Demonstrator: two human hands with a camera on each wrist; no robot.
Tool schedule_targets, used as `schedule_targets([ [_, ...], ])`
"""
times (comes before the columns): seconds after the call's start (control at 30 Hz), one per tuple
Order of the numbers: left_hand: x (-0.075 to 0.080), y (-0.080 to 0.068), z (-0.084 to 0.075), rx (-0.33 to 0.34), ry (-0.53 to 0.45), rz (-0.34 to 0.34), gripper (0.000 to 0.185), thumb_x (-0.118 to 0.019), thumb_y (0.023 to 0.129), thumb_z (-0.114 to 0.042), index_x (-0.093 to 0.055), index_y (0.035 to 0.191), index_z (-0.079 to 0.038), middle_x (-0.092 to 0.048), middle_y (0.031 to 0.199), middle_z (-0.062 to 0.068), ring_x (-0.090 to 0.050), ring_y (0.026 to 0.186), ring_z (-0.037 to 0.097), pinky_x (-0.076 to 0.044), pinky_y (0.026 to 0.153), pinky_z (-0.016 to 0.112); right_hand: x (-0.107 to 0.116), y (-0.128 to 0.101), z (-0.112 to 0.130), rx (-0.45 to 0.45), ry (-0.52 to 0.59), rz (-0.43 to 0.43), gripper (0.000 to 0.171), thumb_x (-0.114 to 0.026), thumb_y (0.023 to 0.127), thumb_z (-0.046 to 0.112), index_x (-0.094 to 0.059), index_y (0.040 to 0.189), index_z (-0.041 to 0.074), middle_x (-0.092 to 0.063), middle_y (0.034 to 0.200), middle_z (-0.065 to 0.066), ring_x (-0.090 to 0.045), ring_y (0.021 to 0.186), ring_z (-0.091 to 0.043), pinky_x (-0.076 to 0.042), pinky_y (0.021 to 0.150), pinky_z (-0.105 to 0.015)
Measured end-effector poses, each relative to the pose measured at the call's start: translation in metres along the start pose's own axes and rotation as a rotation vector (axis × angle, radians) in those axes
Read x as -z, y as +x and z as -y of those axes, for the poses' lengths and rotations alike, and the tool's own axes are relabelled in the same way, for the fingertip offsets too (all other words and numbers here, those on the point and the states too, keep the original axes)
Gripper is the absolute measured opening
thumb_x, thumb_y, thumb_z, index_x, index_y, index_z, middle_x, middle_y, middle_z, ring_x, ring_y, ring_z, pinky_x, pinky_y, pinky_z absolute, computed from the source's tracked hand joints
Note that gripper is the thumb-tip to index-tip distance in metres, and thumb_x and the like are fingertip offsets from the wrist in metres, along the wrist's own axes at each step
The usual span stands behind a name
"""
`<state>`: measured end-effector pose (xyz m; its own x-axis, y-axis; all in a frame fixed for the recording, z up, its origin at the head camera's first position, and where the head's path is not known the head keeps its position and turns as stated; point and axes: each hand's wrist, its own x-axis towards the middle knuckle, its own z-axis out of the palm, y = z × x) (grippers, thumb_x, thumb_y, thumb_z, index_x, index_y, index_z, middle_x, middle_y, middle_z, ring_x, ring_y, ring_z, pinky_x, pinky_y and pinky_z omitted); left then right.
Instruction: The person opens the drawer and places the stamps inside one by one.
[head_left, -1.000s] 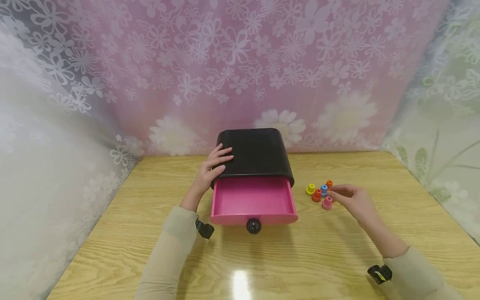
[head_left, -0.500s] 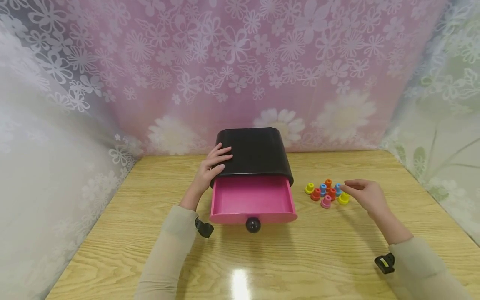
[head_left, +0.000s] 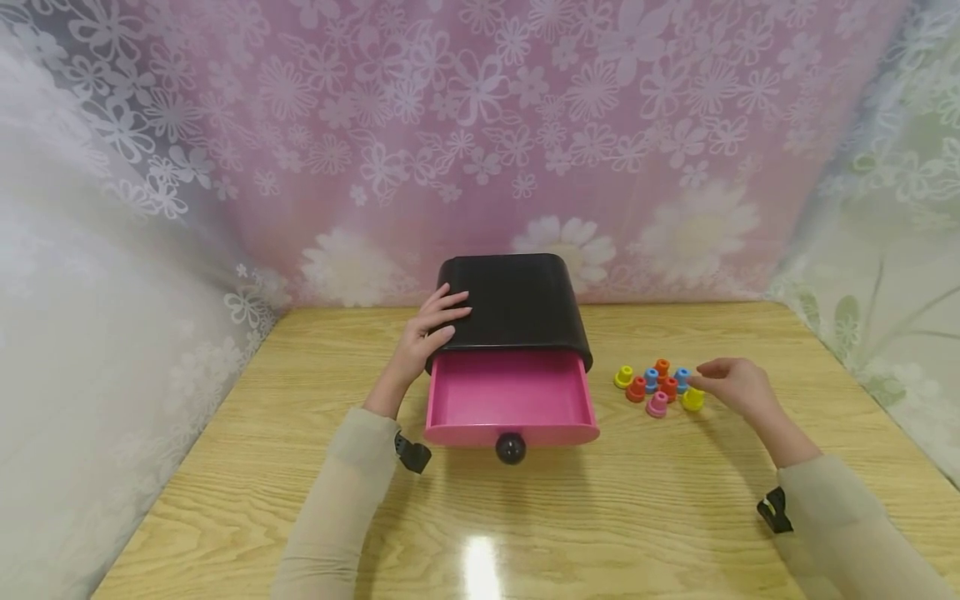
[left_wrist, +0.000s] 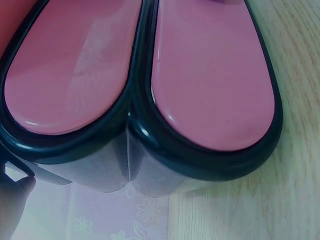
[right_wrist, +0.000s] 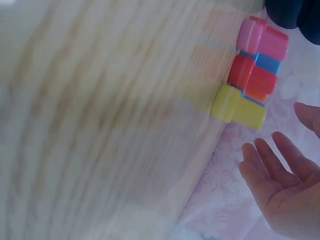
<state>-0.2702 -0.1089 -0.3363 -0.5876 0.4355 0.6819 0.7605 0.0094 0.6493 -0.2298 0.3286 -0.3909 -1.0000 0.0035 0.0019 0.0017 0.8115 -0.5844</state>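
And here's the left hand [head_left: 429, 333], fingers straight and spread, resting on the left edge of the black case [head_left: 513, 300], grasping nothing. Out of the near side slides a pink drawer [head_left: 510, 392], pulled wide, its glossy round black knob [head_left: 511, 448] facing the near edge of the table [head_left: 622, 500]. The left wrist view gives us two rounded pink faces side by side in black rims, smooth and shiny.

Over to the right, the right hand [head_left: 738, 387]: released, thumb and fingers apart in the wrist view with nothing between them, fingertips near the right end of a tight bunch of pegs. A gap shows between them and the nearest yellow peg [head_left: 693, 399]! Right there on the wood, to the right of the drawer, the pegs stand upright on wider bases: orange peg [head_left: 662, 368] at the far side, pink peg [head_left: 657, 405] at the near side, a second yellow one [head_left: 624, 377] at the left end, and between them two reds and two blues.

On the right wrist, a black strap device [head_left: 776, 510] carries a small pale mark, too tiny to read. Behind it all, pink cloth [head_left: 480, 125] printed with white flowers.
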Motion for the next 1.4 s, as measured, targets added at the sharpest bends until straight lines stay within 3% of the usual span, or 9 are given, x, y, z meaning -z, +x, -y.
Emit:
schedule_targets([
  [0.4, 0.0, 0.0, 0.003, 0.014, -0.009, 0.004, 0.035, -0.04, 0.081, 0.006, -0.049, 0.111, 0.02, -0.036, 0.126, 0.034, -0.01, 0.128, 0.043, -0.007, 0.103, 0.051, 0.0, 0.005, -0.01, -0.024, -0.066, 0.098, 0.057, -0.06, 0.081, 0.036, -0.053, 0.106, -0.015, -0.053, 0.104, -0.033, -0.051, 0.09, -0.045, -0.045, 0.069, -0.047],
  [0.8, -0.001, 0.0, 0.002, 0.016, -0.012, 0.006, 0.036, -0.04, 0.08, 0.006, -0.049, 0.111, 0.021, -0.036, 0.126, 0.035, -0.009, 0.128, 0.044, -0.007, 0.102, 0.051, -0.001, 0.006, -0.018, -0.003, -0.079, 0.1, 0.051, -0.061, 0.08, 0.034, -0.058, 0.099, -0.013, -0.058, 0.096, -0.029, -0.053, 0.085, -0.042, -0.045, 0.067, -0.046],
  [1.17, 0.001, 0.0, 0.002, -0.001, 0.009, 0.003, 0.034, -0.039, 0.08, 0.007, -0.049, 0.11, 0.021, -0.036, 0.125, 0.036, -0.01, 0.127, 0.046, -0.007, 0.102, 0.053, -0.003, 0.008, -0.015, 0.001, -0.08, 0.103, 0.041, -0.061, 0.08, 0.027, -0.06, 0.093, -0.011, -0.06, 0.087, -0.023, -0.055, 0.076, -0.031, -0.046, 0.062, -0.04],
  [1.4, 0.0, 0.0, 0.0, -0.004, 0.004, 0.004, 0.033, -0.04, 0.082, 0.005, -0.049, 0.11, 0.021, -0.036, 0.125, 0.036, -0.01, 0.127, 0.046, -0.007, 0.102, 0.052, 0.0, 0.006, -0.015, 0.004, -0.088, 0.101, 0.042, -0.061, 0.08, 0.027, -0.059, 0.095, -0.012, -0.059, 0.09, -0.026, -0.054, 0.079, -0.035, -0.046, 0.063, -0.042],
])
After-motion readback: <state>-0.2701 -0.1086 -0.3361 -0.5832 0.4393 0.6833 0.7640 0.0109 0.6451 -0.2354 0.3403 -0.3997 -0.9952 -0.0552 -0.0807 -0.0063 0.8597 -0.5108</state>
